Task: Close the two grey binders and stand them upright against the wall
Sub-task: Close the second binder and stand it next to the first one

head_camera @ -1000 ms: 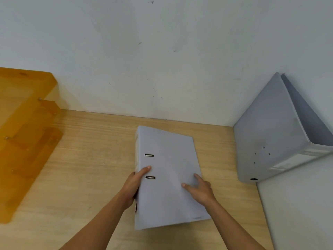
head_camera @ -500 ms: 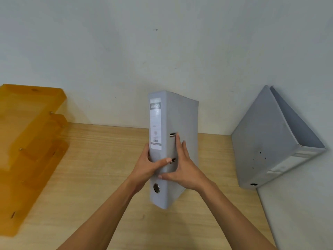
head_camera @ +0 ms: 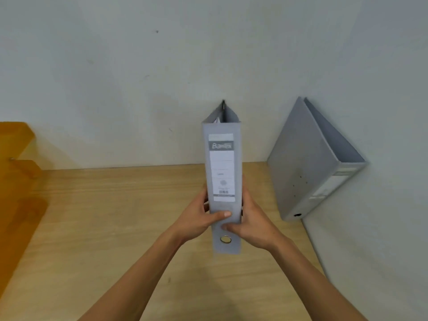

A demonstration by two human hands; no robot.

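Both hands hold one grey binder (head_camera: 223,181) upright in the middle of the wooden table (head_camera: 104,216), its spine turned toward the camera; the left hand (head_camera: 199,218) wraps the spine's left edge with its thumb laid across the front of the spine, and the right hand (head_camera: 252,222) wraps the right edge with its thumb pressed just under the left thumb; both hands are clenched on the binder's lower half, below the white label (head_camera: 221,167) and above the metal-ringed finger hole (head_camera: 225,239); most of the binder rises above the grip, only its bottom end showing beneath; whether that bottom end touches the table or hangs just over it I cannot tell; the covers meet at the top, so the binder is shut; it stands short of the wall (head_camera: 162,77) behind.

The second binder (head_camera: 305,167) sits at the table's far right corner, tilted, leaning against the right-hand wall (head_camera: 382,228), its lower corner on the table; it is well apart from the hands.

An orange tray stack (head_camera: 16,181) fills the table's left edge.
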